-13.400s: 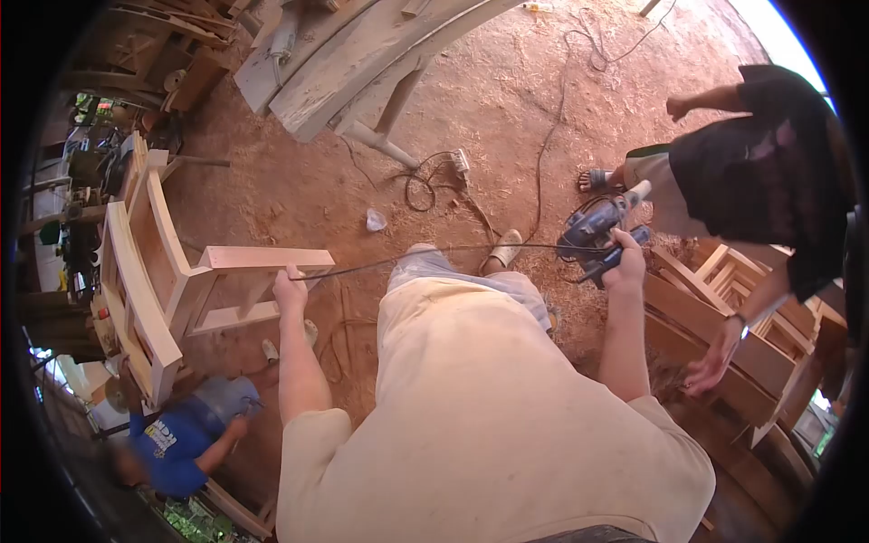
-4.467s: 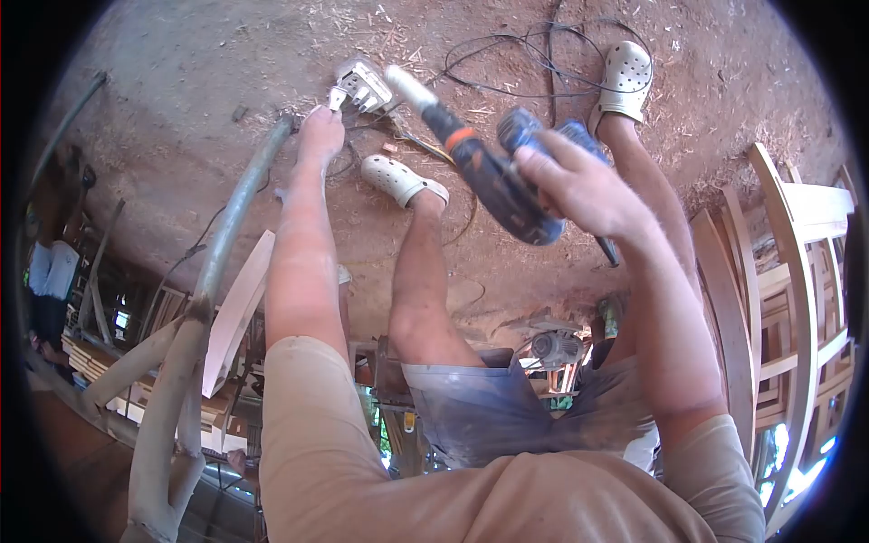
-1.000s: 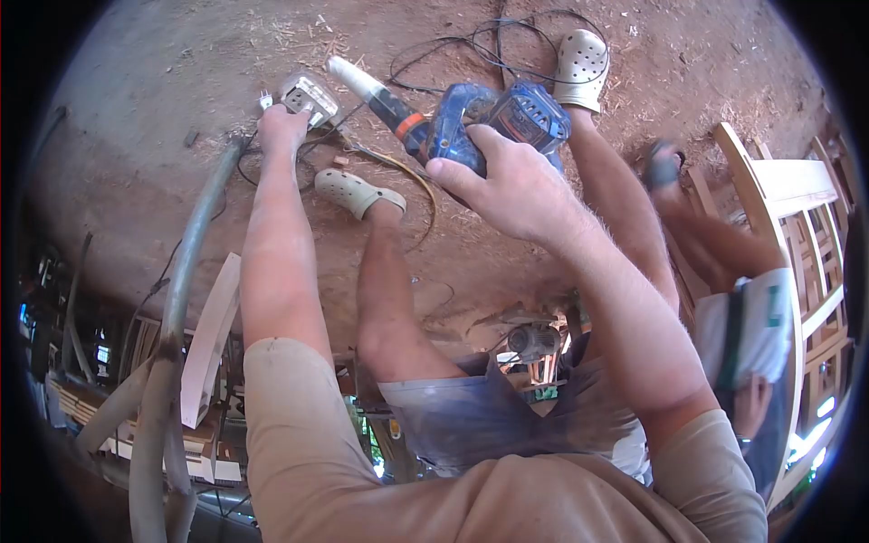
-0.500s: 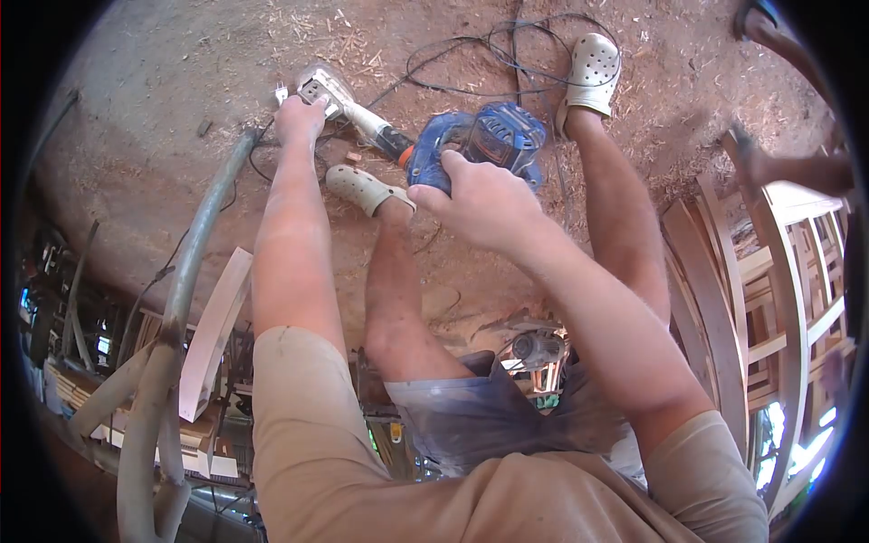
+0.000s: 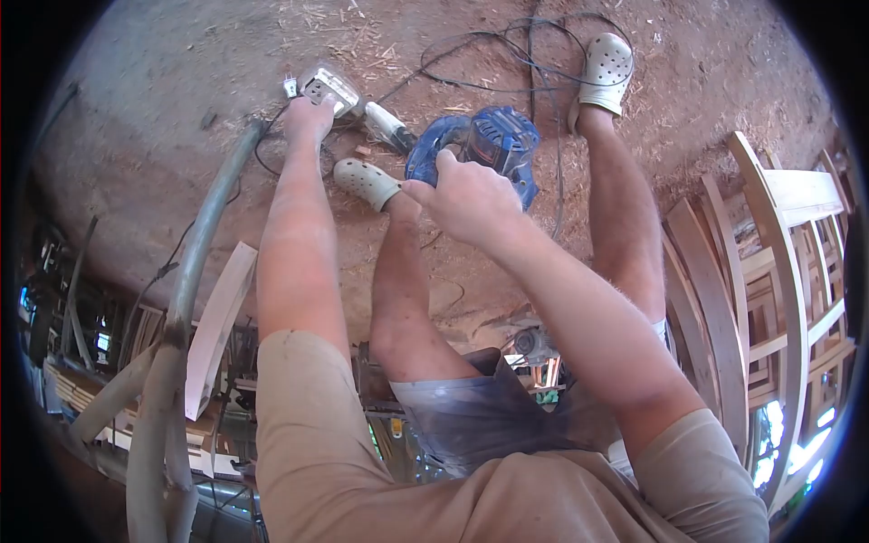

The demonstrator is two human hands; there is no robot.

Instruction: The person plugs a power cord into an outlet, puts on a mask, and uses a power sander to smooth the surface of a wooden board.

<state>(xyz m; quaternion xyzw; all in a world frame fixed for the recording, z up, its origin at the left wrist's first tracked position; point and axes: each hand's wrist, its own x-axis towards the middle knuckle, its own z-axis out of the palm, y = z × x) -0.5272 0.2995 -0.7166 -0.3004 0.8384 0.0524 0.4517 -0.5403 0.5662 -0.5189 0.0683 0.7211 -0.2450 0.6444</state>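
At the upper left, my left hand (image 5: 309, 118) is closed on a white power strip (image 5: 331, 89) lying on the dirt floor. A white plug (image 5: 291, 87) with its prongs showing is beside that hand. My right hand (image 5: 466, 195) grips the handle of a blue power tool (image 5: 500, 140) near the middle, its thumb on top. Just left of the tool lies a white and black cylindrical object (image 5: 389, 126); whether it touches the tool is unclear.
Black cable (image 5: 507, 36) loops across the floor at the top. Curved wooden frames (image 5: 787, 262) stand at the right. A metal pole (image 5: 210, 217) and a pale board (image 5: 217, 330) are at the left. My feet wear perforated clogs (image 5: 605, 72).
The tool has shifted slightly left relative to my feet, with my right hand still on it. The other person's limbs at the upper right have gone from view.
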